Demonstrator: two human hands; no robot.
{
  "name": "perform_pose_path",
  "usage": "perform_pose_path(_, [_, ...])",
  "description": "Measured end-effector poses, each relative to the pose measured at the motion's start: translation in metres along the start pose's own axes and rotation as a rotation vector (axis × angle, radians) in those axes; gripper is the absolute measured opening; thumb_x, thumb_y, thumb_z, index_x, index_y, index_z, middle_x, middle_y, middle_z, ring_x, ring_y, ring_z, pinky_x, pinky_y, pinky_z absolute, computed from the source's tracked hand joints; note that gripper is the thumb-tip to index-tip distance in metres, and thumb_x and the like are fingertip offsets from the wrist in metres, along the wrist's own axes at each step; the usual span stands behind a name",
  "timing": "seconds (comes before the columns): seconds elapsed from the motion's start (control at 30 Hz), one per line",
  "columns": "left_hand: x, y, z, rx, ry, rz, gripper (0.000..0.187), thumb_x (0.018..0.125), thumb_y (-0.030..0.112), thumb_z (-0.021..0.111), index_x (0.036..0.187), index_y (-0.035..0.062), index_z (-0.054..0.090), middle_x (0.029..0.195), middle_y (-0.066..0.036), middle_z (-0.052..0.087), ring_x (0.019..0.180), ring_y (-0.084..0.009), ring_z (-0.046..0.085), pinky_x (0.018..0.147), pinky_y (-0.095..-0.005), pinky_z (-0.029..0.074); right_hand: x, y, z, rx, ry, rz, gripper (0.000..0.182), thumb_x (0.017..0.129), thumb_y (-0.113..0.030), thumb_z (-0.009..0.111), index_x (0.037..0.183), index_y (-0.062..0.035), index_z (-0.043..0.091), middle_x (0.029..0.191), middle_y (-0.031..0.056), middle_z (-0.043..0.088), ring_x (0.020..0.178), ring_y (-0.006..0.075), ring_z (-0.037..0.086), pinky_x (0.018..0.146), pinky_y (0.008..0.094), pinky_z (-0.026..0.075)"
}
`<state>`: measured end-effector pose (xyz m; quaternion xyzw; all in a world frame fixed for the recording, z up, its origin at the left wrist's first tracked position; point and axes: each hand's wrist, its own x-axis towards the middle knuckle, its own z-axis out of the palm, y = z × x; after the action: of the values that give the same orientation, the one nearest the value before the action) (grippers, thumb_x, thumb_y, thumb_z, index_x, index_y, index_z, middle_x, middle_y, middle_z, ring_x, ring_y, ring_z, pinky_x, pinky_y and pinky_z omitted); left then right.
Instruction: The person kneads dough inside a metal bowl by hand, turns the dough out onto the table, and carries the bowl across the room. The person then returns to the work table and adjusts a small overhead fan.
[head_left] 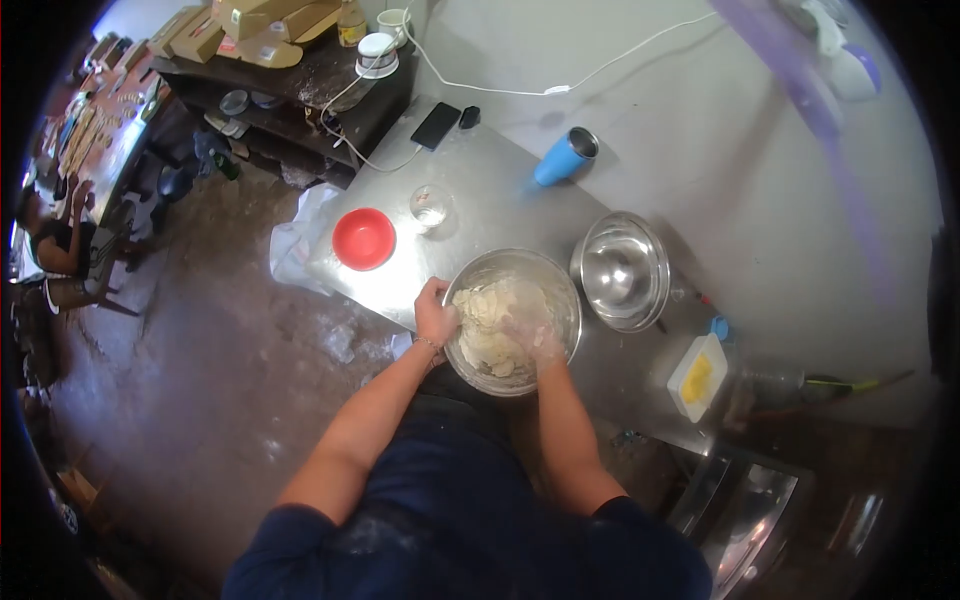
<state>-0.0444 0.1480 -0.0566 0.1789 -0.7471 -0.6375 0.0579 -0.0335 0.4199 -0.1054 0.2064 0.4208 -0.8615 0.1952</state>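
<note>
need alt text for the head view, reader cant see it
The right hand is in a metal bowl of dough while the left hand holds its rim. A red bowl, blue tumbler and phone share the metal table.

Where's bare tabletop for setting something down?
The steel table looks bare between the clear cup, blue tumbler and dough bowl, and again between the dough bowl and white tub. It's crowded where the dough bowl nearly meets the shiny steel bowl; little hand room there.
</note>
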Motion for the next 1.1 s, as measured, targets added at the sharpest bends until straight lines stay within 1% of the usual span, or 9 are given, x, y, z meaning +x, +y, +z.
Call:
perform_pose_path(0.2, [0.002, 0.013, -0.016, 0.115, -0.190, -0.097, 0.032, 0.073, 0.001, 0.064, 0.106, -0.0003, 0.064, 0.097, -0.022, 0.072, 0.093, -0.0363, 0.070, 0.087, -0.0395, 0.053, -0.017, -0.022, -0.005, -0.553, 0.413, -0.115, 0.018, 0.093, -0.019, 0.066, 0.091, -0.0020, 0.068, 0.085, 0.0156, 0.070, 0.072, 0.0286, 0.071, 0.055, 0.0389, 0.057])
perform_pose_path(0.3, [-0.002, 0.002, -0.025, 0.182, -0.277, -0.030, 0.043, 0.075, 0.008, 0.067, 0.117, 0.0004, 0.060, 0.102, -0.024, 0.071, 0.097, -0.0387, 0.070, 0.089, -0.0417, 0.054, -0.025, -0.037, 0.053, -1.071, 0.566, -0.273, 0.018, 0.092, -0.012, 0.067, 0.078, -0.0020, 0.067, 0.071, 0.0114, 0.067, 0.066, 0.0192, 0.068, 0.047, 0.0344, 0.050])
perform_pose_path(0.37, [-0.010, -0.004, -0.036, 0.220, -0.332, -0.017, 0.050, 0.077, 0.011, 0.069, 0.124, 0.0005, 0.057, 0.107, -0.025, 0.071, 0.100, -0.0404, 0.070, 0.090, -0.0433, 0.054, -0.019, -0.043, 0.071, -1.124, 0.518, -0.364, 0.024, 0.093, -0.019, 0.069, 0.078, -0.0001, 0.068, 0.068, 0.0120, 0.067, 0.067, 0.0232, 0.070, 0.052, 0.0399, 0.051])
perform_pose_path(0.5, [-0.029, 0.003, -0.056, 0.259, -0.442, -0.035, 0.059, 0.081, 0.015, 0.071, 0.135, 0.0000, 0.052, 0.116, -0.027, 0.068, 0.103, -0.0426, 0.069, 0.093, -0.0453, 0.054, 0.013, -0.033, 0.069, -1.566, 0.594, -0.670, 0.037, 0.095, -0.033, 0.065, 0.096, 0.0036, 0.071, 0.083, 0.0202, 0.072, 0.083, 0.0381, 0.071, 0.077, 0.0530, 0.052])
perform_pose_path(0.6, [-0.039, 0.023, -0.072, 0.277, -0.509, 0.022, 0.069, 0.083, 0.017, 0.072, 0.144, -0.0011, 0.046, 0.126, -0.030, 0.065, 0.110, -0.0439, 0.067, 0.096, -0.0470, 0.052, 0.011, -0.048, 0.106, -1.627, 0.637, -0.435, 0.043, 0.097, -0.043, 0.064, 0.105, -0.0018, 0.073, 0.098, 0.0230, 0.074, 0.099, 0.0444, 0.069, 0.092, 0.0560, 0.050])
perform_pose_path(0.7, [-0.046, 0.017, -0.076, 0.340, -0.537, 0.227, 0.087, 0.084, 0.016, 0.073, 0.156, -0.0039, 0.028, 0.127, -0.035, 0.062, 0.116, -0.0468, 0.063, 0.097, -0.0502, 0.051, 0.044, -0.011, 0.074, -1.796, 0.600, -0.859, 0.046, 0.097, -0.040, 0.061, 0.127, -0.0053, 0.066, 0.142, 0.0244, 0.057, 0.134, 0.0413, 0.051, 0.113, 0.0572, 0.036])
perform_pose_path(0.8, [-0.049, 0.021, -0.079, 0.520, -0.679, 0.153, 0.099, 0.087, 0.020, 0.075, 0.159, -0.0062, 0.012, 0.119, -0.037, 0.064, 0.113, -0.0498, 0.063, 0.095, -0.0523, 0.050, 0.041, 0.033, 0.066, -1.985, 0.351, -0.669, 0.052, 0.097, -0.036, 0.061, 0.142, -0.0100, 0.058, 0.164, 0.0186, 0.031, 0.150, 0.0425, 0.027, 0.123, 0.0615, 0.016])
perform_pose_path(0.93, [-0.043, 0.016, -0.075, 0.671, -0.721, 0.213, 0.113, 0.086, 0.025, 0.079, 0.159, -0.0069, -0.001, 0.104, -0.036, 0.068, 0.102, -0.0517, 0.066, 0.089, -0.0533, 0.052, 0.021, 0.030, 0.087, -2.170, 0.232, -0.488, 0.062, 0.099, -0.042, 0.057, 0.157, -0.0218, 0.044, 0.169, 0.0147, 0.023, 0.151, 0.0459, 0.023, 0.124, 0.0644, 0.009])
perform_pose_path(1.1, [-0.033, 0.017, -0.075, 0.676, -0.730, 0.235, 0.118, 0.083, 0.028, 0.082, 0.160, -0.0047, -0.002, 0.097, -0.034, 0.069, 0.094, -0.0521, 0.067, 0.084, -0.0540, 0.053, -0.003, 0.040, 0.112, -1.925, 0.131, -0.509, 0.069, 0.104, -0.056, 0.043, 0.158, -0.0132, 0.041, 0.168, 0.0213, 0.024, 0.157, 0.0408, 0.011, 0.124, 0.0626, -0.002])
